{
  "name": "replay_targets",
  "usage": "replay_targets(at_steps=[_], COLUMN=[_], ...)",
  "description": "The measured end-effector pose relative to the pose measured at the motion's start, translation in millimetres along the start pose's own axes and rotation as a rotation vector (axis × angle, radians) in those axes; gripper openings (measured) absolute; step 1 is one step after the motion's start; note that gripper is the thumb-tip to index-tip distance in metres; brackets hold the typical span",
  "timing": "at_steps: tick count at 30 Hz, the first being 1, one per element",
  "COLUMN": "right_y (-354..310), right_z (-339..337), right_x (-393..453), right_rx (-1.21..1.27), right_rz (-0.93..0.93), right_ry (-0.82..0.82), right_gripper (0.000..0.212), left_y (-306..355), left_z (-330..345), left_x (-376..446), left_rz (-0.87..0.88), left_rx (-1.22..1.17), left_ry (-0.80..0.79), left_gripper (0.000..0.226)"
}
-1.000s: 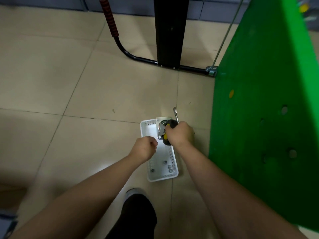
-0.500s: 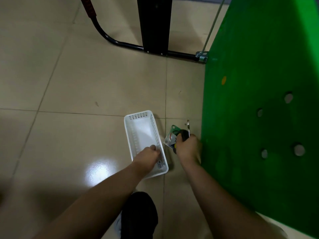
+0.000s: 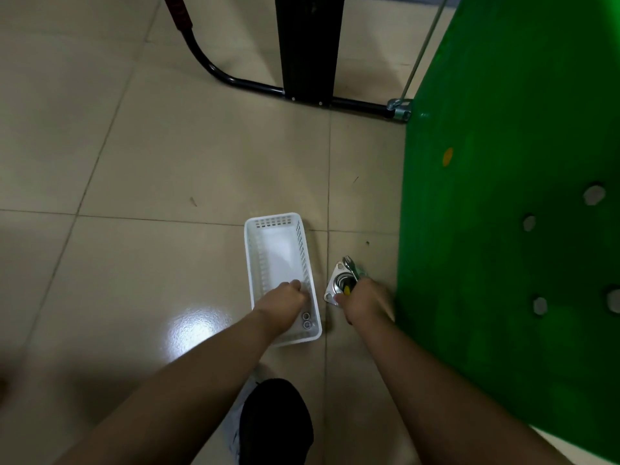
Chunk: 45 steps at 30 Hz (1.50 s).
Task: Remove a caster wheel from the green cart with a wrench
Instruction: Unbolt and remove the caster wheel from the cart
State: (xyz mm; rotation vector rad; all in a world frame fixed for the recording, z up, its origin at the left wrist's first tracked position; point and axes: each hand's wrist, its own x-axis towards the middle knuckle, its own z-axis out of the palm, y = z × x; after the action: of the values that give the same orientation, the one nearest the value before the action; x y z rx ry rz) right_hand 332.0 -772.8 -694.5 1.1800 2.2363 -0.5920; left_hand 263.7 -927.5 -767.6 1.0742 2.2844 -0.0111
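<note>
The green cart (image 3: 503, 196) stands tipped on its side at the right, with several empty bolt holes in its deck. My right hand (image 3: 367, 302) grips the removed caster wheel (image 3: 339, 285) by its silver mounting plate, low over the floor between basket and cart. A wrench (image 3: 350, 265) pokes out above that hand; I cannot tell whether the hand holds it too. My left hand (image 3: 285, 302) is inside the white basket (image 3: 255, 250), fingers curled down over its floor. Two small nuts (image 3: 306, 320) lie in the basket's near corner.
A black metal frame (image 3: 308, 48) with a curved black tube and red grip stands on the tiled floor at the back. My black shoe (image 3: 275, 421) is below the basket. Bare tile stretches to the left.
My right hand carried the caster from above the basket to the floor on its right. My left hand dropped into the basket. The camera tilted further down.
</note>
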Motion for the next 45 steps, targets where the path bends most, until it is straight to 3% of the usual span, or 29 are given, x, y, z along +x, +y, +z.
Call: replay_targets(at_steps=[6, 11, 16, 26, 35, 45], right_y=[-19.2, -38.3, -78.2, -88.2, 5.1, 116.4], right_z=[-29.3, -70.7, -142.4, -318.1, -394.0, -394.2], right_x=[-4.4, -30.4, -73.7, -181.8, -188.5, -172.8], right_rx=[0.221, 0.429, 0.564, 0.563, 0.575, 0.716], right_rz=[0.119, 0.019, -0.043, -0.292, -0.307, -0.344], right_ry=[-0.043, -0.036, 0.169, 0.423, 0.546, 0.546], right_gripper=[0.033, 0.032, 0.042, 0.026, 0.041, 0.042], left_y=[0.7, 8.7, 29.3, 117.4, 216.7, 266.4], left_z=[-36.9, -117.3, -217.2, -369.8, -398.6, -377.2], left_x=[-4.4, -15.2, -46.8, -117.0, -126.4, -127.0], left_rz=[-0.032, -0.07, -0.166, -0.149, 0.071, 0.193], left_rx=[-0.11, -0.214, -0.323, -0.498, -0.351, -0.24], left_ry=[0.075, 0.227, 0.483, 0.858, 0.73, 0.464], left_gripper=[0.026, 0.026, 0.021, 0.008, 0.005, 0.014])
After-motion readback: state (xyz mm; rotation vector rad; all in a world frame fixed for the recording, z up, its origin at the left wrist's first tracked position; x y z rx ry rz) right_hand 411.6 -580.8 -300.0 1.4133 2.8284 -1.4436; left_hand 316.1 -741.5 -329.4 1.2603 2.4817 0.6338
